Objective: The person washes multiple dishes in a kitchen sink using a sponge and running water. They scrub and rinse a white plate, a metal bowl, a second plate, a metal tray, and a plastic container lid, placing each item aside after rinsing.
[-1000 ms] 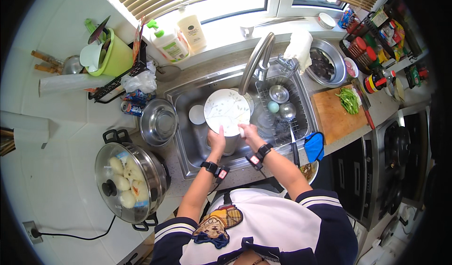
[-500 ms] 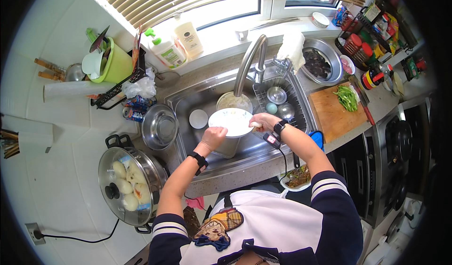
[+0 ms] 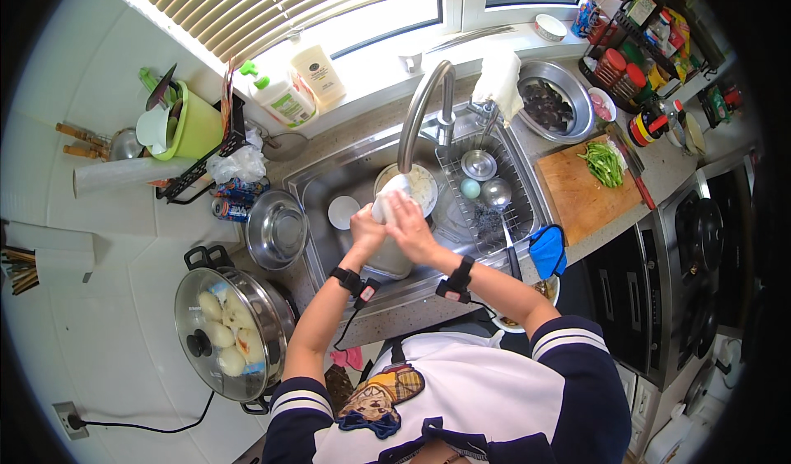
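Over the sink, just under the tap, my left hand grips a white dish turned nearly edge-on. My right hand lies against its near side, fingers bent over it and hiding much of it. Whether a cloth is under those fingers I cannot make out. Behind the hands a round dish with whitish bits sits in the sink. To the left stands a small white round bowl. A wire rack at the right holds a ladle, a pale blue round thing and a small metal bowl.
A metal basin and a lidded steamer pot stand left. On the right are a cutting board with cut greens, a red-handled knife and a bowl of dark pieces. A blue cloth hangs at the counter edge.
The white dish has gone from lying nearly flat to steeply tilted. My right hand has moved left to meet my left hand, leaving the rack in fuller view.
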`<action>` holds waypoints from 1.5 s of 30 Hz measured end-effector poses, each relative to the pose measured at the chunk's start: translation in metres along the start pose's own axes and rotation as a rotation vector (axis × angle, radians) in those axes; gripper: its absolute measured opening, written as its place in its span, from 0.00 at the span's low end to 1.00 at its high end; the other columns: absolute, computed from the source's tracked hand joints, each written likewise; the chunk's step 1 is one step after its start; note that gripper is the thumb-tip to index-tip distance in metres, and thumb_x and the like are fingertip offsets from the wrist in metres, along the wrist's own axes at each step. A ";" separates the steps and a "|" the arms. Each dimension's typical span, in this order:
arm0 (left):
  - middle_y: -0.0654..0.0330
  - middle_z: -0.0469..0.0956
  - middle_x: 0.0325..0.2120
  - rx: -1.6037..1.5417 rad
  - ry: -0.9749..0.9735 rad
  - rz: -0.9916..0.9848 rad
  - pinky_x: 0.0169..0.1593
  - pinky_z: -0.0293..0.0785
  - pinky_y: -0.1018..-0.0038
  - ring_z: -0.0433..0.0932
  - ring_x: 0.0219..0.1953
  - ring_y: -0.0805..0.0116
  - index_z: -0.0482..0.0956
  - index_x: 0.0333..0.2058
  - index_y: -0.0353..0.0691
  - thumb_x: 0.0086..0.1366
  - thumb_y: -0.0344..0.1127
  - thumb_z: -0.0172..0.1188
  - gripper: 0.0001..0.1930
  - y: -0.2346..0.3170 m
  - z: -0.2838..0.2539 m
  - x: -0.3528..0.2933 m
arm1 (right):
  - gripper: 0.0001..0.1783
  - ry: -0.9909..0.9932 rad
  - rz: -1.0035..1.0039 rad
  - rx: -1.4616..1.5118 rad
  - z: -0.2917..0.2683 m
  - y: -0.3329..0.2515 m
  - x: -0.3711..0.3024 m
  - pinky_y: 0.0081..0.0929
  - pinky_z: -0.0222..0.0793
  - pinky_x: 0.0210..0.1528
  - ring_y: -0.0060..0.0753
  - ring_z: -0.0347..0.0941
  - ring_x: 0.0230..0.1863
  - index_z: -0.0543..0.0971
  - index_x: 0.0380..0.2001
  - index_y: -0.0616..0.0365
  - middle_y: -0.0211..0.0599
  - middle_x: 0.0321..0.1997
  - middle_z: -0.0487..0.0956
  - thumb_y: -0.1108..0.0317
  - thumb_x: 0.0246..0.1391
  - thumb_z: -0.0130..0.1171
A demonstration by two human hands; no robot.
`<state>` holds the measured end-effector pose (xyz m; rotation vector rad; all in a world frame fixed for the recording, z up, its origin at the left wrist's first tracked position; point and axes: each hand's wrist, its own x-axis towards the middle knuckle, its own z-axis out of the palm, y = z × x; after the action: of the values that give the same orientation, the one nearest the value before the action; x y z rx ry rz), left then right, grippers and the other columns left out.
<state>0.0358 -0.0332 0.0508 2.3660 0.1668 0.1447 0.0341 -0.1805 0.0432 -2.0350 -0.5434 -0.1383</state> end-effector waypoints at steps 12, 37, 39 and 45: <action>0.60 0.84 0.30 -0.601 -0.003 -0.200 0.40 0.78 0.74 0.80 0.34 0.76 0.81 0.36 0.32 0.46 0.31 0.76 0.18 0.002 -0.011 -0.017 | 0.27 0.102 0.171 -0.135 0.015 0.020 0.027 0.47 0.47 0.72 0.53 0.54 0.71 0.67 0.63 0.59 0.51 0.67 0.64 0.59 0.65 0.43; 0.58 0.83 0.38 -1.023 -0.083 -0.339 0.45 0.78 0.75 0.81 0.38 0.72 0.79 0.47 0.29 0.51 0.23 0.73 0.22 0.026 -0.038 -0.035 | 0.33 0.204 0.877 0.709 0.004 0.078 0.026 0.32 0.68 0.45 0.37 0.76 0.39 0.84 0.39 0.60 0.40 0.40 0.84 0.36 0.59 0.54; 0.59 0.83 0.37 -0.888 -0.189 -0.302 0.46 0.78 0.75 0.81 0.38 0.73 0.78 0.47 0.30 0.50 0.24 0.74 0.24 0.022 -0.042 -0.025 | 0.32 0.105 0.688 0.478 -0.003 0.084 0.031 0.35 0.68 0.43 0.41 0.76 0.37 0.83 0.36 0.59 0.44 0.37 0.83 0.37 0.60 0.54; 0.63 0.83 0.34 -0.669 -0.144 -0.194 0.42 0.77 0.76 0.80 0.35 0.76 0.81 0.43 0.32 0.46 0.26 0.74 0.22 0.017 -0.027 -0.026 | 0.26 0.119 0.466 0.179 -0.014 0.066 0.059 0.38 0.69 0.56 0.49 0.76 0.53 0.80 0.48 0.58 0.48 0.48 0.81 0.49 0.67 0.43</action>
<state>0.0072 -0.0312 0.0807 1.6762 0.2355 -0.0596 0.1173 -0.2005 0.0160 -1.9096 0.0012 0.0677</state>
